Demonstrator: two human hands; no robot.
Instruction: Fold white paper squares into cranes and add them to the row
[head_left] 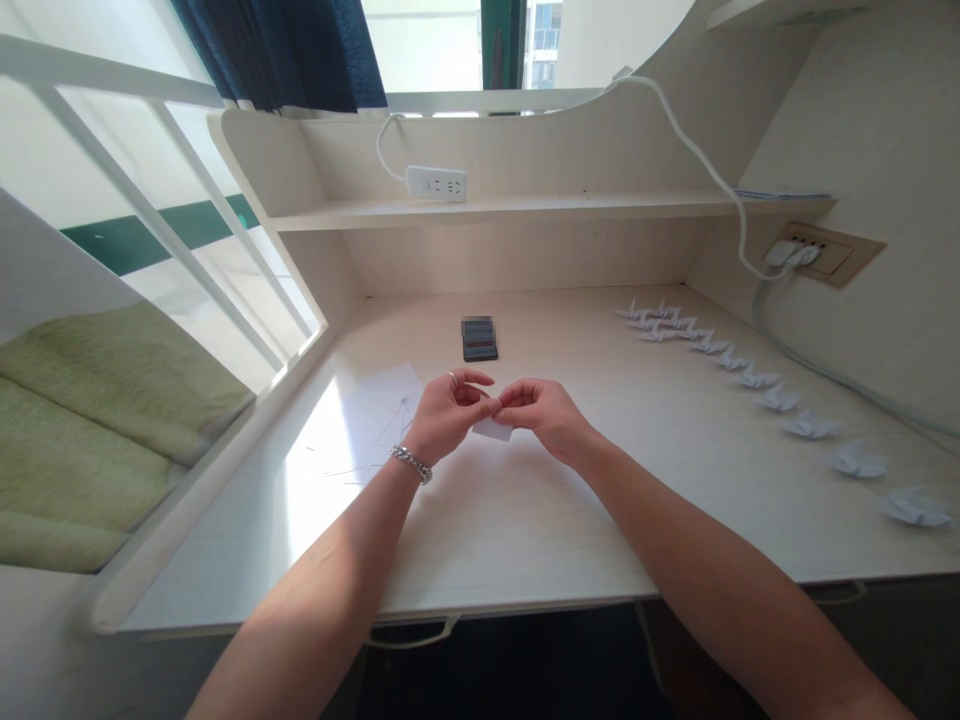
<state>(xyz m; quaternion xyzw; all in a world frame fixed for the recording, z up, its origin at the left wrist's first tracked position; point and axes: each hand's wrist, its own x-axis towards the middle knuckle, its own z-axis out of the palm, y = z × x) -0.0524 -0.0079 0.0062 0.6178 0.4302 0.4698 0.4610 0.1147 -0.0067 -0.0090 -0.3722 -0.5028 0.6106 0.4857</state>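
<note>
A small piece of white paper (493, 430) is pinched between both hands over the middle of the desk. My left hand (447, 412), with a ring and a chain bracelet, grips its upper left edge between thumb and fingers. Close against it, my right hand (546, 412) has thumb and fingertips pressed on the paper's upper right part. The fingertips cover some of the paper, so its folds cannot be made out. Beyond the hands lies a dark phone (479, 339). Left of my left hand a white sheet (375, 410) rests flat, with thin lines on it.
Several white folded paper cranes (776, 397) form a curved row along the desk's right side. A power strip (436, 184) sits on the back shelf (525, 207). A white cable (701, 150) hangs down to the wall socket (825, 252). White bars stand at the left.
</note>
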